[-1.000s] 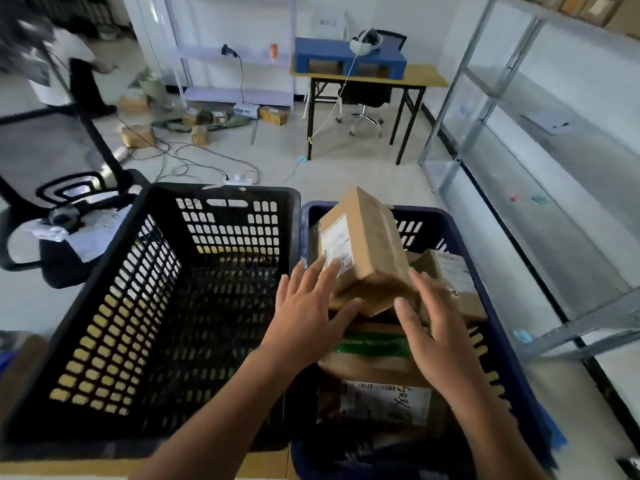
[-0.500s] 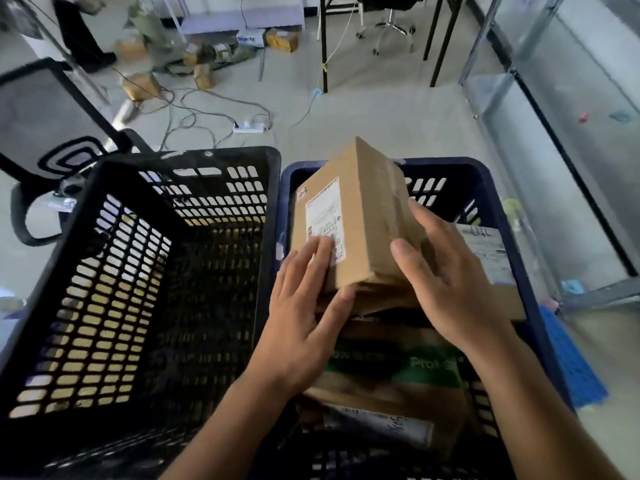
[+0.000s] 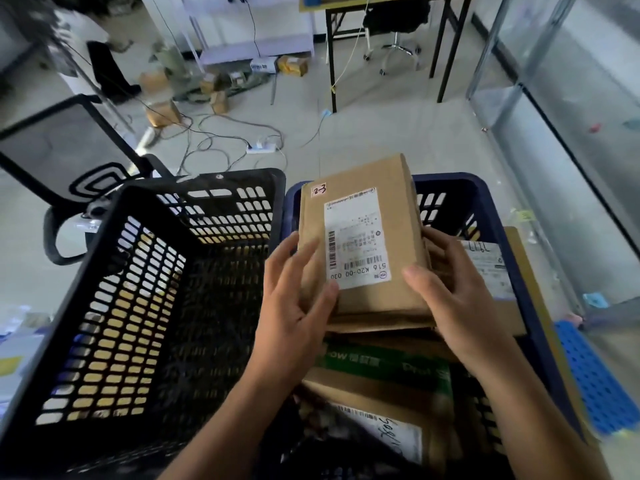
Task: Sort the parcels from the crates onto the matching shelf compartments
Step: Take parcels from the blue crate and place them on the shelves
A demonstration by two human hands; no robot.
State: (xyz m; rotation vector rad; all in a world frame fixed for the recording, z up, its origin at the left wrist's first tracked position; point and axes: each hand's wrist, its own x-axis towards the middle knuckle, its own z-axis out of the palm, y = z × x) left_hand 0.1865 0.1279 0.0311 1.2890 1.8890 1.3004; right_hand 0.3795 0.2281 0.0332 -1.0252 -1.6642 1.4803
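Note:
A brown cardboard parcel [image 3: 401, 233] with a white shipping label and a small tag reading "2-3" is held over the blue crate [image 3: 446, 185]. My left hand [image 3: 294, 299] grips its left edge and my right hand [image 3: 450, 292] grips its right edge. Its label faces up toward me. Beneath it, in the blue crate, lie more parcels: a labelled box [image 3: 491, 268] at the right, a green-printed box [image 3: 388, 367] and a brown box [image 3: 374, 417] with a handwritten label. The black crate [image 3: 145, 306] on the left looks empty inside.
A metal shelf unit [image 3: 554, 98] runs along the right side. Ahead are cables and a power strip [image 3: 261, 147] on the floor, small boxes [image 3: 162, 112], a desk [image 3: 384, 5] and an office chair [image 3: 398, 39]. A black chair [image 3: 69, 161] stands at the left.
Both hands closed on the parcel and tipped it back, so that its labelled face now points up at me. The camera tilted further down.

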